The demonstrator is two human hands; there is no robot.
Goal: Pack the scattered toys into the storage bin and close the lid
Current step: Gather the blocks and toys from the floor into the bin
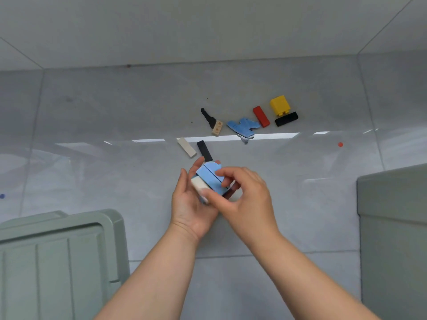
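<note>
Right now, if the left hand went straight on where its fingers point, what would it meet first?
Probably the black bar just beyond the fingertips of the left hand, which holds blue blocks; the hand may be raised and pass over it.

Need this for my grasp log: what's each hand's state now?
Left hand: fingers curled round the blue and white blocks.
Right hand: pinching those same blocks.

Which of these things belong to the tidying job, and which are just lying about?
Job: blue blocks and white block held in the left hand and right hand; yellow brick, red block, black block, blue toy piece on the floor; storage bin; lid.
Lying about: red dot, blue dot on the floor.
</note>
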